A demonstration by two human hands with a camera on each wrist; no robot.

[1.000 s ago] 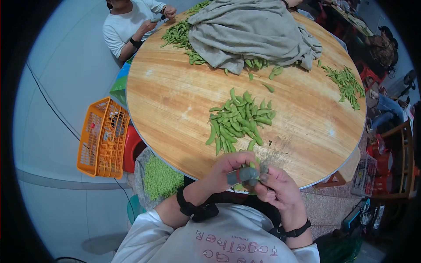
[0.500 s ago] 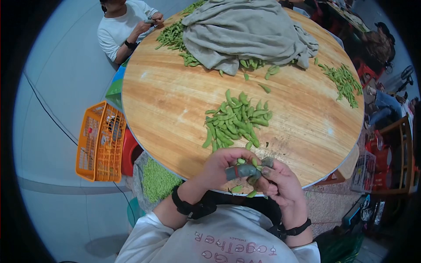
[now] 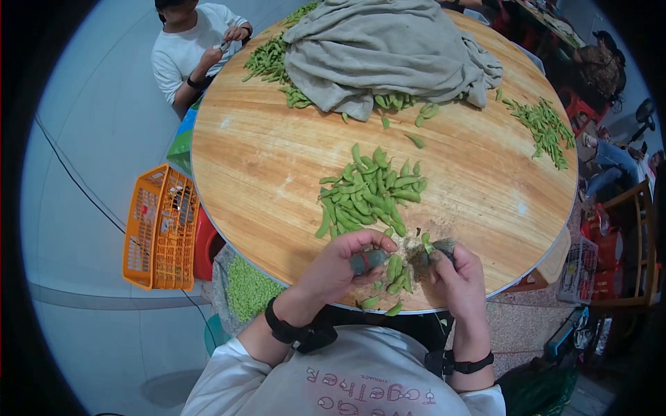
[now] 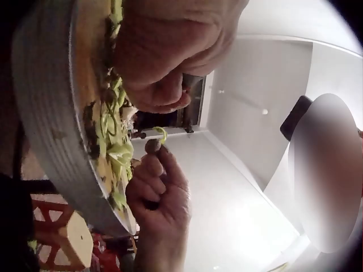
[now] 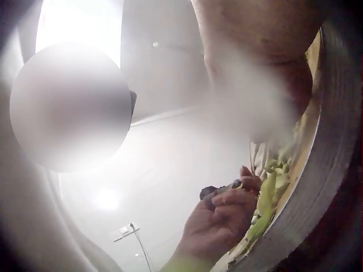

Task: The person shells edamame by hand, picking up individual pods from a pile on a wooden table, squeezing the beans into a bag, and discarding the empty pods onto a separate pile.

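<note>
Green, a pod [image 3: 426, 243] above the table [image 3: 243, 173] is being pinched by the right hand [image 3: 459, 281]; shelling, I'd judge, next needing it emptied or dropped. Whether the left hand [image 3: 333, 267], fingers curved, is holding anything, I can't tell.

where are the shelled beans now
In the head view, the shelled beans sit lower left, beside the round table, between the orange basket and the left hand.

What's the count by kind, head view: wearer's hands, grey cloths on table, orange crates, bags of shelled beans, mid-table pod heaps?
Hands: 2, left hand and right hand
Cloth: 1
Crate: 1
Bag: 1
Pod heap: 1 (pods overlap, can't count singly)
Total: 6
</note>
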